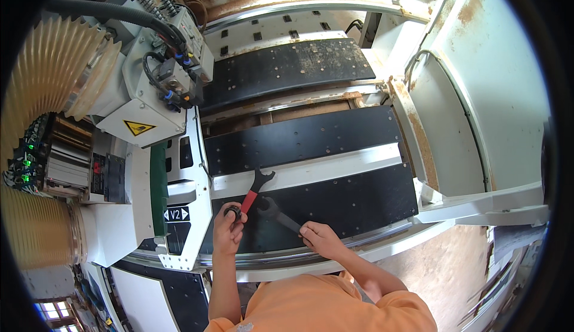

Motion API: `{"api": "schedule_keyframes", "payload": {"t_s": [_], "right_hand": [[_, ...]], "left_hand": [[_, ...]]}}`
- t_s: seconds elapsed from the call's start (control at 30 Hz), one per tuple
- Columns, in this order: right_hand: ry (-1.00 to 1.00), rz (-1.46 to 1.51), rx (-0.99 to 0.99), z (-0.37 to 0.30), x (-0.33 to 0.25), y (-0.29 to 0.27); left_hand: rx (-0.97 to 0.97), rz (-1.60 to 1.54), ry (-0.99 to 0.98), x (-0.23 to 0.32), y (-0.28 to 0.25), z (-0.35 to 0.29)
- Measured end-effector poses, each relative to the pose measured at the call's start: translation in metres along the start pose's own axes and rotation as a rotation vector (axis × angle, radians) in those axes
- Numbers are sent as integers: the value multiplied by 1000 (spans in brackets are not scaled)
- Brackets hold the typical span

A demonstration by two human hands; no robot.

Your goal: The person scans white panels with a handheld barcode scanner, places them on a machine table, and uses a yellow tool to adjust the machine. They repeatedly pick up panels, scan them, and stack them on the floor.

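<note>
My left hand (227, 231) is closed around the lower end of a spanner (249, 202) with a red handle and a dark forked head, which points up and away to the right. A small dark ring-shaped part (233, 212) shows at the same fingers; what exactly it is I cannot make out. To the right, my right hand (321, 239) grips the handle end of a grey open-ended wrench (283, 217). The wrench slants up to the left, its jaw close to the red handle. Both tools are over the near black machine bed panel (353, 203).
At left stands a machine head (143, 120) with a yellow warning triangle, a ribbed hose (57, 63) and cables. A white plate (194, 224) borders the bed. Further black panels (299, 141) lie beyond, crossed by rails. A white frame bar (478, 203) runs at right.
</note>
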State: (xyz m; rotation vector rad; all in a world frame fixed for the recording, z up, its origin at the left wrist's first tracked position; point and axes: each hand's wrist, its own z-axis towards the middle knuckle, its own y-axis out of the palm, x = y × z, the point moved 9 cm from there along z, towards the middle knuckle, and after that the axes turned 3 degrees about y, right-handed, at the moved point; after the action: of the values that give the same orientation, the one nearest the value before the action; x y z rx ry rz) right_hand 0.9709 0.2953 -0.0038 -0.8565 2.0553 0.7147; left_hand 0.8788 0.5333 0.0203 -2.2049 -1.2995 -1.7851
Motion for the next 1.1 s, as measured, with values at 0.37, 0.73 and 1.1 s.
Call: {"api": "schedule_keyframes", "payload": {"t_s": [0.37, 0.73, 1.1], "right_hand": [[-460, -407, -46, -11, -76, 48], [-559, -539, -10, -19, -80, 71], [-522, -526, -13, -16, -85, 75]], "left_hand": [[399, 158, 211, 33, 5, -8], [658, 460, 398, 54, -14, -33], [631, 839, 579, 76, -9, -33]]}}
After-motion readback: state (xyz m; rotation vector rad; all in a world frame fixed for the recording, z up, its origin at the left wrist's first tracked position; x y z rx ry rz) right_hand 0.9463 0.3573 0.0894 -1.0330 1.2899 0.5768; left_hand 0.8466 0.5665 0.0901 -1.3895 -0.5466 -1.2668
